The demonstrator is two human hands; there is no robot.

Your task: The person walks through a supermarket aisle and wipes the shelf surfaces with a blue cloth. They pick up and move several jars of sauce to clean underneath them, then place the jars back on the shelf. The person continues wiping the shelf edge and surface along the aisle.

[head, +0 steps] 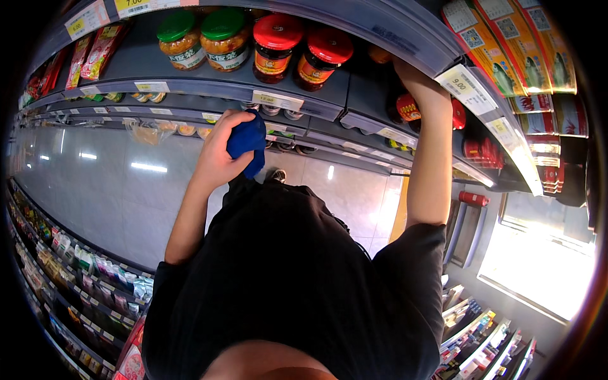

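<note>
My left hand (222,151) grips a bunched blue cloth (248,137) in front of the shelf edge. My right hand (412,78) reaches into the shelf bay on the right, under the upper shelf; its fingers are hidden behind that shelf's front rail (380,35). Beside the right wrist stands a jar with a red and yellow label (407,107), and part of an orange-brown jar (379,54) shows deeper in. To the left, two red-lidded jars (271,52) of dark sauce stand on the same level, next to two green-lidded jars (225,42) of pickled vegetables.
Red packets (99,52) lie at the shelf's left. Price tags (278,100) line the rails. Fish-printed cans (503,61) stand stacked on the upper right shelf. Behind me run more stocked shelves (80,294) across a tiled floor (142,199). A red fire extinguisher (474,198) is at right.
</note>
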